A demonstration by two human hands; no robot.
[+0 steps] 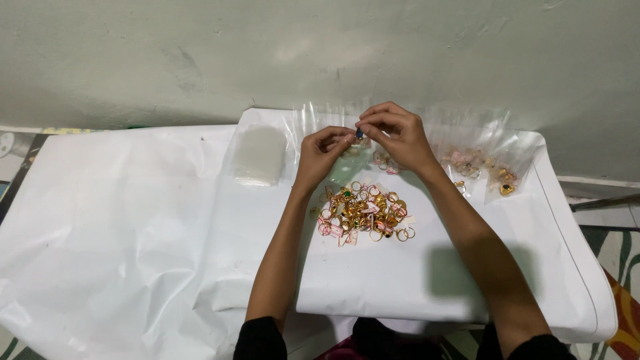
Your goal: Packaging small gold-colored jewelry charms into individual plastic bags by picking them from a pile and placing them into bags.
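Observation:
My left hand and my right hand meet above the far part of the white sheet. Between their fingertips they pinch one small ring with a dark blue stone. Whether a clear bag is also in the fingers I cannot tell. Just below the hands lies a pile of gold rings, several with small pink tags and a few with green stones.
A stack of clear plastic bags lies left of the hands. Clear bags holding gold rings lie at the right. A pale wall rises right behind the sheet. Patterned floor shows at the far right edge.

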